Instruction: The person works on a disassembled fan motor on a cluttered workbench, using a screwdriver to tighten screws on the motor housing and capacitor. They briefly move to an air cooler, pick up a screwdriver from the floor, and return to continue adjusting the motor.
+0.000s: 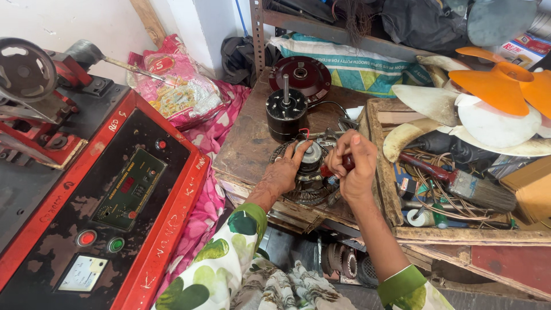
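Note:
On a worn wooden bench [252, 138] lies a small motor part [310, 166] with a metal hub and a dark wound ring below it. My left hand [285, 170] rests on its left side, fingers against the hub. My right hand [351, 163] is closed around a red-handled tool [334, 167], held against the part's right side. Just behind stands a black motor with an upright shaft [286, 112], and a dark red round motor cover [300, 74] leans further back.
A red and black machine [115, 195] with push buttons, a meter and a hand wheel fills the left. A wooden crate [459, 183] at right holds a paint brush, wires and tools. Orange and white fan blades [493, 103] lie above it. Pink bags sit between machine and bench.

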Tool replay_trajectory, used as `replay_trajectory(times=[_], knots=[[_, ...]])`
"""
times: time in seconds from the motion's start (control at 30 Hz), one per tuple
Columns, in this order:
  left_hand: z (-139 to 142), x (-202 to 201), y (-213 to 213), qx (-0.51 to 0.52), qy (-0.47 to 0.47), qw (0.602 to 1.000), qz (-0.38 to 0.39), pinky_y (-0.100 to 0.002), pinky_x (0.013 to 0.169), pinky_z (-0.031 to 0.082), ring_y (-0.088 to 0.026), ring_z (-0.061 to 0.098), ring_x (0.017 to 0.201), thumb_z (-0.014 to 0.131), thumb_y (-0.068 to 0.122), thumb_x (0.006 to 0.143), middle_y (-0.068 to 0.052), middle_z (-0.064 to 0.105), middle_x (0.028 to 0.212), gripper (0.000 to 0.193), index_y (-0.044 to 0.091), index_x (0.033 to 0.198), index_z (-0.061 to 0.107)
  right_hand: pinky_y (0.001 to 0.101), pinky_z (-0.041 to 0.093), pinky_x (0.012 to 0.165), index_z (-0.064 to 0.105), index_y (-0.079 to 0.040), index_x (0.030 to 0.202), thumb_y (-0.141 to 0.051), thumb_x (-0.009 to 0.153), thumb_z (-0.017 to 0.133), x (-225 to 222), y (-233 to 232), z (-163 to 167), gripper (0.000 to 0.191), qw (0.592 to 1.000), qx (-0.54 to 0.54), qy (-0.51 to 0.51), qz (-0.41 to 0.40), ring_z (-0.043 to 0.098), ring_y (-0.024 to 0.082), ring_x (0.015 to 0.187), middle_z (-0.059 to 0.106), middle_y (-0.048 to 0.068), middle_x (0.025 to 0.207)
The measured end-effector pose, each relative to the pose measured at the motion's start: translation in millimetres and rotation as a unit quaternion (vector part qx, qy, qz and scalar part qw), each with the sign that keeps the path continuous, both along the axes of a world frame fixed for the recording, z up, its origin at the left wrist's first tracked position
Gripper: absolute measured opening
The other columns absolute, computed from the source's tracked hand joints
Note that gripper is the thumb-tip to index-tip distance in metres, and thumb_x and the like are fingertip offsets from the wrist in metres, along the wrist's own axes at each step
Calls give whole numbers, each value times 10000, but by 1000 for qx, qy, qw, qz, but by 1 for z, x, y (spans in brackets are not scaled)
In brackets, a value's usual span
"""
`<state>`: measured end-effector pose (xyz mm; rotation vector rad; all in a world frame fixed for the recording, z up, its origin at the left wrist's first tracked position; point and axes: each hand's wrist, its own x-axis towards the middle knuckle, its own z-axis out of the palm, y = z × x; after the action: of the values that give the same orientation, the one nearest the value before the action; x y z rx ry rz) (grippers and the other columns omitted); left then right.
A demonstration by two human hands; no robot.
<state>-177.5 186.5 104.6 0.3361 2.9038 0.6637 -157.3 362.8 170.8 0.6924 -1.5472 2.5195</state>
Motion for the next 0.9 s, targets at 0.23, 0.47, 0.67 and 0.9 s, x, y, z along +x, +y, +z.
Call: replay_trajectory(times=[0.23,0.47,0.67,0.9], knots=[[3,5,1,40,-39,998,21,-497,962,555,-410,619,1223,977,26,522,-135,308,1604,1424,402,1561,79,283,309,459,480,-67,809,-444,1091,462,-5,4,4,472,1000,-1,-16,4,294,108,404,368,8,486],[2,15,4,35,-11,999,33,-492,950,563,-404,654,1169,976,27,514,-128,347,1581,1400,420,1554,125,254,376,451,494,-86,1028,-268,1037,567,-20,-15,27,197,991,95,-90,-38,450,85,484,473,-8,575],[1,24,15,36,-16,996,85,-501,944,556,-420,655,1145,992,140,577,-189,281,1594,1374,351,1572,69,256,353,444,478,-113,979,-243,1013,659,-24,-37,26,225,982,42,-112,-144,452,83,468,481,-14,583],[0,31,21,14,-30,995,99,-490,889,588,-417,693,1074,970,147,617,-200,249,1618,1335,330,1589,74,263,277,394,476,-71,719,-364,1080,558,-34,-18,12,472,993,44,-75,-78,328,85,386,391,-6,484]])
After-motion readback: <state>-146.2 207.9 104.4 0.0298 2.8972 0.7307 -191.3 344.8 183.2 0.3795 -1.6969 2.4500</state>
